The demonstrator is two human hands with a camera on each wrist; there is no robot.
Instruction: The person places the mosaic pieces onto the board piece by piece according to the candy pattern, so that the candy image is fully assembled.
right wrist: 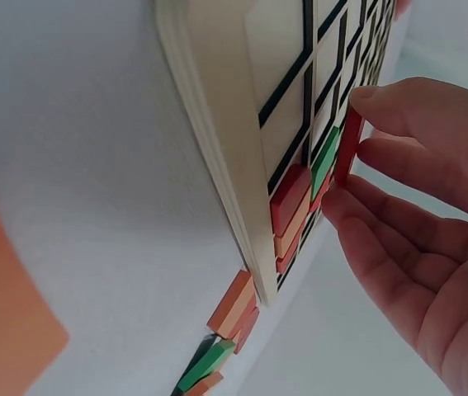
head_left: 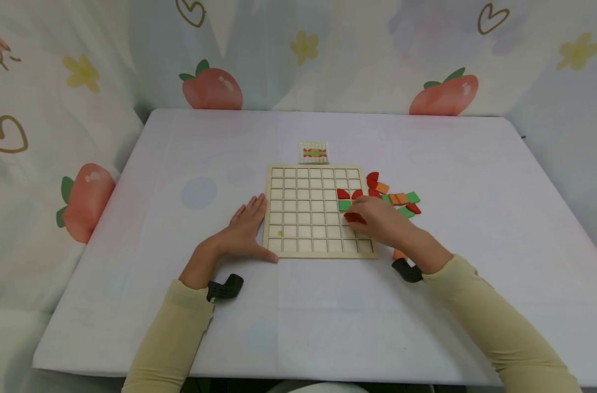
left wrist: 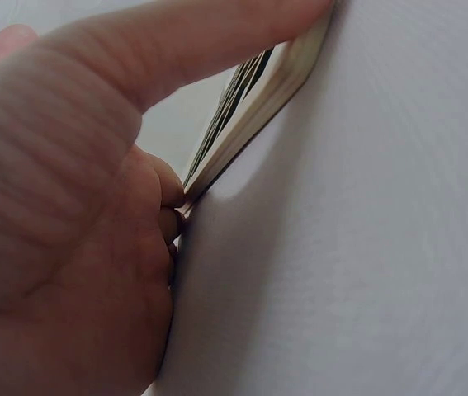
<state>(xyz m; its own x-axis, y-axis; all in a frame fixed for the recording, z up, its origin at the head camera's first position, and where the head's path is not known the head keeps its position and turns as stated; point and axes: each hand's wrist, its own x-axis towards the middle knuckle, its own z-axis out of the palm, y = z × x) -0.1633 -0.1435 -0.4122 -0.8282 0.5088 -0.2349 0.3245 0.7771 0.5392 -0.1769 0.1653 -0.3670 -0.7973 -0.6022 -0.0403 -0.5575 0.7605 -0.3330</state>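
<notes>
Right wrist view: thumb (right wrist: 382, 95) and fingers (right wrist: 407, 169) of the right hand (head_left: 379, 218) are pinched on one red piece (right wrist: 350, 144), no slack visible. It's over the right part of the board (head_left: 323, 255), seen edge-on from here, longer edge running roughly from thumb toward fingers. Face outline is hidden by the grip, so can't tell its rotation, nor whether it touches the board. Key relation, my read: held red vs the cell on the near side of the green piece (head_left: 345, 205). Head view puts it just nearer the person than green, left of the knuckles. Tight on the right: the board's outer column has a seated red (right wrist: 291, 198), then orange (right wrist: 291, 229), then another red farther off, so clearance on that flank looks like the thing to watch. Right hand is the nearer one by far. Left hand (head_left: 244, 229) is across the board: fingers extended along the left edge, thumb spread to the near-left corner, gripping no piece; probably bracing. Loose pieces (head_left: 398, 198) lie right of the board on the tabletop (head_left: 475, 180); card (head_left: 314, 153) sits beyond the far edge.
</notes>
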